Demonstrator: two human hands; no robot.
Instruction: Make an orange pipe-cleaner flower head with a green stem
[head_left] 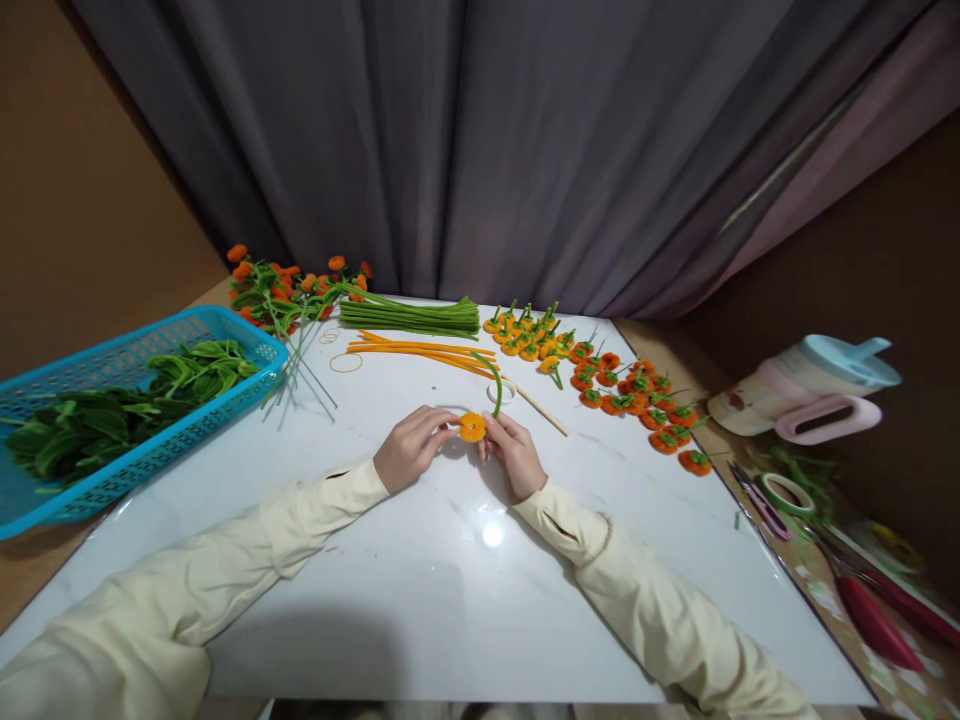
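Over the middle of the white table, my left hand (417,446) pinches the left edge of a small round yellow-orange pipe-cleaner flower (472,427). Opposite it, my right hand (516,455) is closed at the flower's right side, thumb and finger on a green pipe cleaner (497,388) that curves up and away from the flower. Where the green piece meets the flower is hidden by the fingers. Just beyond my hands lie orange pipe cleaners (420,350), a white ring-shaped roll (502,391) and a thin wooden stick (536,407).
Green pipe cleaners (409,317) lie bundled at the back. Yellow flower heads (529,350) and orange flower heads (637,400) spread rightward. A blue basket (274,352) holds green leaves at left, near stemmed orange flowers (285,285). A tumbler (787,390), scissors (761,500) and green tape (787,493) stand or lie right.
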